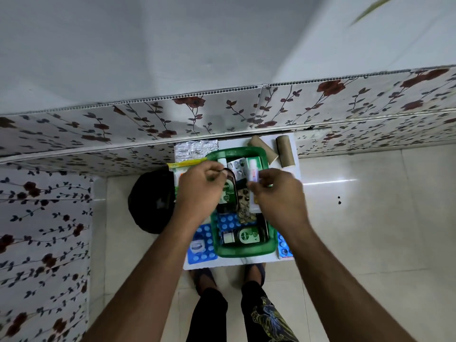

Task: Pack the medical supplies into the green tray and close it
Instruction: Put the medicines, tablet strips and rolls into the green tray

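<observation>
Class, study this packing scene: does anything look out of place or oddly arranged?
Yes. The green tray sits on top of blue blister packs, which poke out from under both its sides instead of lying inside. Two cardboard tubes also lie outside, beyond its far rim.

Both hands cover the middle of the green tray [243, 251]; their grips are blurred.

Small white tabletop [294, 166] against floral wall panel, over pale tiled floor. Green tray [243, 253] sits mid-tabletop. Blue blister sheet [201, 254] at near left, partly under tray; another blue sheet [285, 245] at near right edge. Silver foil pack [195, 150] at far left. Two cardboard tubes [285, 151] at far right, one touching tray rim.
</observation>
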Tool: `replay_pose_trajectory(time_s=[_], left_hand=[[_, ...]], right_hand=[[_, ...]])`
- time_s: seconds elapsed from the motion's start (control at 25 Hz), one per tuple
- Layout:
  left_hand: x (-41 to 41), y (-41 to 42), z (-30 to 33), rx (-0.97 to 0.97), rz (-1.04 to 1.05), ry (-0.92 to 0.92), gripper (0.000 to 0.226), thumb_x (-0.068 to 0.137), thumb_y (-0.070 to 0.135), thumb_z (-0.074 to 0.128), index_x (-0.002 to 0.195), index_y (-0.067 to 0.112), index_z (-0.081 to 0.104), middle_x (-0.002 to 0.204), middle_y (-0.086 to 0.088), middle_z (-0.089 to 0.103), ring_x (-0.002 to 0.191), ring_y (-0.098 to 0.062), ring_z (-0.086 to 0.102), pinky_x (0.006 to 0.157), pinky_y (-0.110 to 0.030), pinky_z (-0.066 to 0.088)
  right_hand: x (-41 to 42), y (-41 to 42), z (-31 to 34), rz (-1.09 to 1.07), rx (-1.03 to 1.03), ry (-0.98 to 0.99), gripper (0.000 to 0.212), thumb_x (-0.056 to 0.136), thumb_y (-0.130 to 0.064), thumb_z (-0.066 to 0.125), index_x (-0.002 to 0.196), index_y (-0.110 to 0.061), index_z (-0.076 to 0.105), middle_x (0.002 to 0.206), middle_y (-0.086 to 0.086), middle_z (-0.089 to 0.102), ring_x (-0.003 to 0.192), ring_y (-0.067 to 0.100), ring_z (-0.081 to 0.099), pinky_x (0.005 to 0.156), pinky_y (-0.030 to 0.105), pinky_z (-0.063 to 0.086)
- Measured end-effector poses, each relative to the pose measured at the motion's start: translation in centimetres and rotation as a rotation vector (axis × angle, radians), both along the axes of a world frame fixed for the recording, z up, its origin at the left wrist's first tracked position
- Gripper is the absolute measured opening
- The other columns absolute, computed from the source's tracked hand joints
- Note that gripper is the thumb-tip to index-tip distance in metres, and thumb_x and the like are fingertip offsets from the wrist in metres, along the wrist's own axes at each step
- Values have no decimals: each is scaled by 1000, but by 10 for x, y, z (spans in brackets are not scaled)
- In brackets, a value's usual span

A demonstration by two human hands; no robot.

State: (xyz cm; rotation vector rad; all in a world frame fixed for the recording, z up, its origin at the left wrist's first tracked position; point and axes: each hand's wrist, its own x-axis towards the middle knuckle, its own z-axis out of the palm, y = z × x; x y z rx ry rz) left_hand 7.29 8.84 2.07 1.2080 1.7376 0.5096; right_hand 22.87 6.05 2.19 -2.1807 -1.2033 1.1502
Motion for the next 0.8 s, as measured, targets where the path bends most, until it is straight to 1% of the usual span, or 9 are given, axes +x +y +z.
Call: replay_pose_trajectory(time_s=[0.08, 0.16, 0.32, 0.4, 0.48, 0.52, 0.64, 0.72, 0.8], left_hand=[[-25, -1, -2, 0, 93, 15, 8, 88, 25, 65, 86, 30, 70, 85, 8, 71, 79, -17, 71, 79, -44, 59], [-44, -3, -8, -11, 138, 41, 11, 87, 26, 64, 79, 32, 69, 84, 10, 71, 78, -17, 71, 80, -46, 58], [-61, -11, -23, -27, 91, 41, 9, 88, 24, 64, 85, 31, 69, 85, 12, 69, 79, -14, 69, 79, -43, 58], [-67, -17, -28, -24, 79, 20, 9, 89, 23, 64, 90, 28, 70, 86, 11, 69, 79, -14, 69, 78, -39, 58], [-74, -26, -31, -36, 40, 45, 11, 88, 21, 64, 96, 25, 71, 88, 9, 70, 80, -12, 68, 74, -31, 56], [-79, -34, -33, -46, 13, 70, 13, 88, 20, 65, 99, 24, 71, 90, 8, 70, 79, -9, 68, 71, -26, 53], [-94, -62, -39, -86, -44, 112, 20, 85, 16, 71, 104, 20, 70, 92, 5, 70, 77, -6, 67, 68, -21, 50], [-99, -81, -46, -119, -130, 136, 29, 80, 16, 76, 108, 20, 69, 97, 5, 67, 82, -9, 66, 71, -21, 50], [-98, -99, -56, -127, -281, 200, 40, 75, 20, 80, 113, 23, 67, 104, 6, 63, 92, -11, 63, 76, -22, 48]], right_hand=[[-24, 9, -12, 188, -65, -183, 18, 83, -27, 67, 95, -15, 72, 87, 4, 75, 81, 28, 69, 66, 30, 50], [-41, 19, -23, 299, -80, -352, 12, 83, -20, 64, 91, -12, 68, 91, 9, 72, 84, 32, 68, 62, 28, 42], [-55, 32, -34, 419, -65, -515, 14, 83, -4, 59, 96, -6, 64, 100, 15, 66, 86, 35, 67, 64, 33, 41], [-59, 31, -32, 449, -43, -543, 15, 83, -2, 58, 97, -5, 64, 100, 15, 65, 85, 35, 67, 64, 33, 41], [-53, 24, -23, 406, 8, -547, 12, 83, -8, 60, 95, -7, 64, 97, 15, 67, 84, 36, 66, 63, 31, 40], [-44, 17, -16, 342, 42, -548, 12, 85, -14, 61, 95, -10, 65, 95, 13, 69, 84, 36, 66, 62, 31, 40], [-3, -9, 4, -1, 126, -447, 17, 88, -29, 60, 99, -21, 70, 92, 2, 74, 81, 33, 67, 67, 33, 47], [26, -21, -3, -141, 91, -381, 17, 89, -29, 61, 100, -20, 70, 94, 2, 75, 84, 31, 67, 70, 31, 46], [46, -24, -27, -130, -61, -318, 22, 89, -28, 63, 108, -18, 70, 99, 5, 74, 86, 28, 63, 74, 29, 43]])
